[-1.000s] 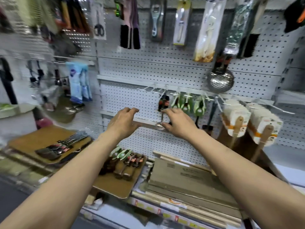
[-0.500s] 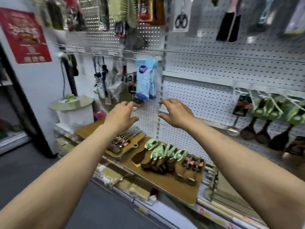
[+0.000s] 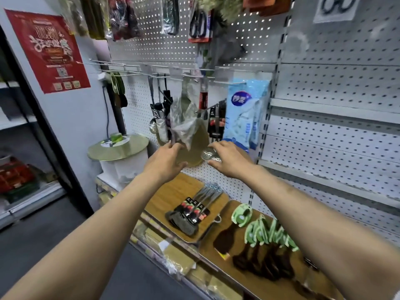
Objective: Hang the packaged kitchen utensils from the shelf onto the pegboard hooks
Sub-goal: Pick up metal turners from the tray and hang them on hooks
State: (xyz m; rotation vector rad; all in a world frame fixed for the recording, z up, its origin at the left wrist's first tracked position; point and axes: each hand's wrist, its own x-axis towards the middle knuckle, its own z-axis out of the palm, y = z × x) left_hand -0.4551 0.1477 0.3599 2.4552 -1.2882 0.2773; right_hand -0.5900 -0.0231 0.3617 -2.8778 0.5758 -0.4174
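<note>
Hands empty: left hand [image 3: 165,158] and right hand [image 3: 231,158], fingers loosely curled, hover above the black-carded steel spatulas [image 3: 191,211], probably light, stiff and slippery, best pinched by their cards.

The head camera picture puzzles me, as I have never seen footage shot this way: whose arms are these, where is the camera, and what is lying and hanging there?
The camera sits on a person's head and looks forward and down, so the two bare arms reaching out are that person's own. No machine is involved.

They face a shop's pegboard wall. The left hand and right hand reach toward things hanging low on it: a clear plastic bag and a small perforated metal spoon. The fingers look close to them, but the blur hides whether either is gripped.

On the shelf below lie wooden boards. One carries utensils with red and black cards, the other dark spatulas with green cards. These have yet to be hung.

A red poster hangs on the left wall.
</note>
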